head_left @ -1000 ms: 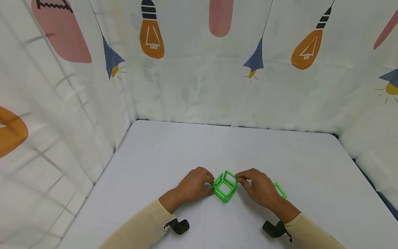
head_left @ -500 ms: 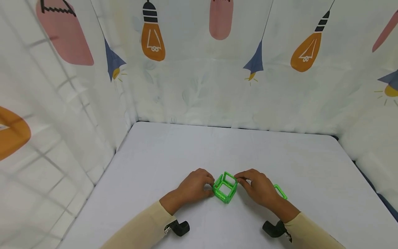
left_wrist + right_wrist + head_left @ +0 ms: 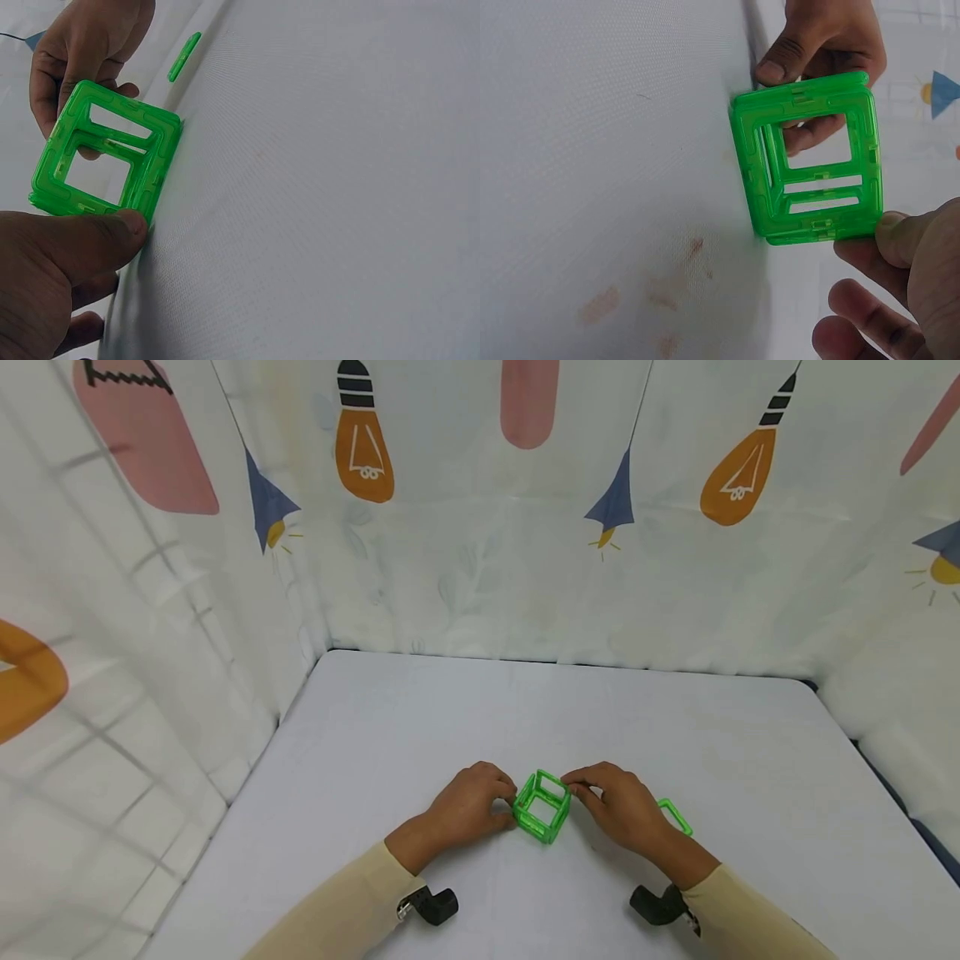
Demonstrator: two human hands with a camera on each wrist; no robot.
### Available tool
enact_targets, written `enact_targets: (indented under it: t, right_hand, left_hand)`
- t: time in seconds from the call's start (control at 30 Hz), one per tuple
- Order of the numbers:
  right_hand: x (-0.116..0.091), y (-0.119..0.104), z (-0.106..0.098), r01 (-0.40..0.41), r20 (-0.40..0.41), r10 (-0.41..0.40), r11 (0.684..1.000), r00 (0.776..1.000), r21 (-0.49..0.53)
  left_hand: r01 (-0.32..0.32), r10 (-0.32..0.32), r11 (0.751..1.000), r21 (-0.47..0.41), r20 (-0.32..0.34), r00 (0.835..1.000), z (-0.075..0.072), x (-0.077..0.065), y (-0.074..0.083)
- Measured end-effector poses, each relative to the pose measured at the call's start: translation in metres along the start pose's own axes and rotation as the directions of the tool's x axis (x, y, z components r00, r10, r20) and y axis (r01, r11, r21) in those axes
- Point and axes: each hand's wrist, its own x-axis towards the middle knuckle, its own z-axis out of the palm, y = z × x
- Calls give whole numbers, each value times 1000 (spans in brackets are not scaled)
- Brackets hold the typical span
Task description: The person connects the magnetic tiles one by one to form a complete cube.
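A cube of green see-through magnetic tiles (image 3: 534, 829), each an open square frame, stands on the white table between both hands. My left hand (image 3: 468, 804) holds its left side. In the left wrist view, the thumb presses on the near face of the tile cube (image 3: 157, 169); the fingers behind are partly hidden. From the other side, my right hand (image 3: 619, 806) pinches the far right edge between thumb and forefinger. The right wrist view shows those fingertips (image 3: 894, 229) at a corner of the cube, the other fingers loosely bent.
A loose green square tile (image 3: 677, 817) lies just right of my right wrist. Black wrist cameras (image 3: 437, 907) hang under both sleeves. White printed curtains (image 3: 480, 568) enclose the back and sides of the white table (image 3: 420, 710). Faint brownish marks (image 3: 600, 306) show on the cloth.
The tiles at the cube's far corner, slightly apart before, now appear to meet. My right hand has shifted a little left with its side of the cube. The left hand stays in place.
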Motion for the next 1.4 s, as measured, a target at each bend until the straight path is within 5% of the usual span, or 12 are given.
enact_targets:
  t: [0.3,0.63,1.0,1.4]
  right_hand:
    - [3,-3,2,0,6,0,999,1000,43]
    - [-7,-16,-2,-139,77,142,990,987,-37]
    - [-14,-18,1,-66,123,82,989,989,-129]
    - [-12,-10,-3,-52,140,65,994,988,-96]
  left_hand:
    - [11,-11,1000,-8,5,1000,0,1,-1]
    - [-7,7,1000,12,-2,1000,0,2,-1]
    - [-18,18,999,34,-9,1000,5,1,0]
    - [-28,29,999,29,-18,999,3,1,3]
